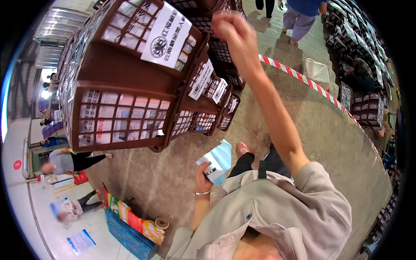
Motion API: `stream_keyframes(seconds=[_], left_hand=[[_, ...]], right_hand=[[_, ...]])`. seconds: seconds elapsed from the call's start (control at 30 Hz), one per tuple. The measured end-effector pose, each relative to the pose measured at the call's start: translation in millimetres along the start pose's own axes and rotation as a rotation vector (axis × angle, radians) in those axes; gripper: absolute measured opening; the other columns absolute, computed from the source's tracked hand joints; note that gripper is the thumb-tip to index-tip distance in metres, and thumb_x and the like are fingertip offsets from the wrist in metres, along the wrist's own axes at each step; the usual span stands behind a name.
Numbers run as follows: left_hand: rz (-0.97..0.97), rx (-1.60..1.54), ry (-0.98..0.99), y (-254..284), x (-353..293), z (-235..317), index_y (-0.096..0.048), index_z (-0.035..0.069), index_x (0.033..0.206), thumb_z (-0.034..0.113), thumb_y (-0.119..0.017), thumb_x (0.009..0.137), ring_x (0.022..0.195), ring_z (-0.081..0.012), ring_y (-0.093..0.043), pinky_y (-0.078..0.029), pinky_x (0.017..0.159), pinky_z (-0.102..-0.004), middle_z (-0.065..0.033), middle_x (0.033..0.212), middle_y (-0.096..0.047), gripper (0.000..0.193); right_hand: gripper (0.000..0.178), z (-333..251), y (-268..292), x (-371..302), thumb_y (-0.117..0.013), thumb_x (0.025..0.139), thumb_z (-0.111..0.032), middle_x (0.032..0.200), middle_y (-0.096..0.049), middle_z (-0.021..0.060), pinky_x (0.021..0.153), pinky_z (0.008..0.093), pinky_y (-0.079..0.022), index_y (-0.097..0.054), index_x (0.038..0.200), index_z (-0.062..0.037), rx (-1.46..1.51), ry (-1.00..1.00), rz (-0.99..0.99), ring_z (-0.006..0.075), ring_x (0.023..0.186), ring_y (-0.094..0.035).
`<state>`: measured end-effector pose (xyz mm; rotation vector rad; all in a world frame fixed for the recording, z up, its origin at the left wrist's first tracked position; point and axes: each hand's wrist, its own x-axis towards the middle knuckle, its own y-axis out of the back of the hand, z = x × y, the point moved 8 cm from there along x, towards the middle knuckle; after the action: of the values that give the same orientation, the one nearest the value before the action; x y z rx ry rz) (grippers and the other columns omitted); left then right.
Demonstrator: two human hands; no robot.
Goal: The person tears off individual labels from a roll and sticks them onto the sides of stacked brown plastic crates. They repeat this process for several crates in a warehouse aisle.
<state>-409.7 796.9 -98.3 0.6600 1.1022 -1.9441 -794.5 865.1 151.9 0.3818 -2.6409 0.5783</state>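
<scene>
Low in front of my body, my left hand (202, 178) is closed round a small stack of paper labels (217, 161), white with black print on one side and light blue on the other. My right hand (235, 31) is raised at arm's length beside the stacked crates, slightly blurred, its fingers curled in. Whether anything is in them is hidden. To the left of that arm rises a tall stack of brown plastic crates (130, 71) with grid sides and packed goods inside. A white printed label (167, 37) is fixed on an upper crate, and similar labels show on crates lower down.
Red-and-white barrier tape (303, 78) runs along the right. Beyond it are a white covered bundle (318, 73), more brown crates (366, 108) and a crouching person. Another person (301, 17) walks at the top. Blue folded panels (128, 234) lean at lower left.
</scene>
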Motion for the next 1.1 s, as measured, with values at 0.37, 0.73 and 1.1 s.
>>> stream_keyframes(seconds=[0.37,0.73,1.1], left_hand=[[-0.323,0.143,0.076,-124,-3,-29,-0.049,-0.001,0.120,0.029,-0.061,0.080,0.102,-0.0218,-0.057,-0.047,0.088,-0.0355,-0.0106,0.115,-0.057,0.051],[-0.802,-0.257,-0.008,-255,-18,-113,-0.047,0.008,0.126,0.057,-0.044,0.083,0.114,-0.0276,-0.050,-0.047,0.090,-0.0403,-0.0153,0.133,-0.043,0.066],[-0.542,-0.151,0.100,-266,12,-108,-0.045,0.004,0.124,0.027,-0.062,0.081,0.103,-0.0238,-0.057,-0.048,0.087,-0.0378,-0.0122,0.115,-0.057,0.052]], right_hand=[[0.038,65,84,-232,-0.050,0.089,-0.037,0.086,-0.060,0.0027,0.072,0.0260,-0.043,-0.060,0.102,-0.0027,-0.044,-0.928,-1.017,0.0108,0.077,-0.053],[0.022,4,194,-135,-0.061,0.084,-0.024,0.072,-0.051,-0.0065,0.058,0.0184,-0.035,-0.057,0.082,-0.0032,0.146,-1.024,-0.867,0.0021,0.067,-0.044],[0.016,39,250,-81,-0.062,0.082,-0.015,0.074,-0.057,-0.0002,0.063,0.0221,-0.041,-0.059,0.086,0.0000,-0.471,-0.728,-0.824,0.0071,0.071,-0.050]])
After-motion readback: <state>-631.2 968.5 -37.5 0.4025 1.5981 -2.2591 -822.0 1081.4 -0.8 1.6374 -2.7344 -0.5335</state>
